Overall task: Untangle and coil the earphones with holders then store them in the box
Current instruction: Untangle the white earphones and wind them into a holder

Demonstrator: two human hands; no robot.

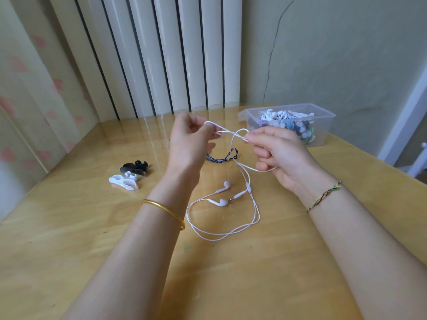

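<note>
White earphones [222,202] lie partly on the table [254,278], nearer us than the box [321,127]. White holder [123,181], black holder [134,168]: well left of it. Our left hand [187,139] and right hand [280,153] each pinch them aloft, just left of the box.

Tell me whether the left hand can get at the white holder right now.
Probably yes: the white holder lies unobstructed on the table left of the left hand, though that hand pinches the earphone cable.

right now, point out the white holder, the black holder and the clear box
white holder [123,181]: head view, on its curved middle
black holder [127,169]: head view, on its flat left end
clear box [322,132]: head view, on its bare right wall
</note>
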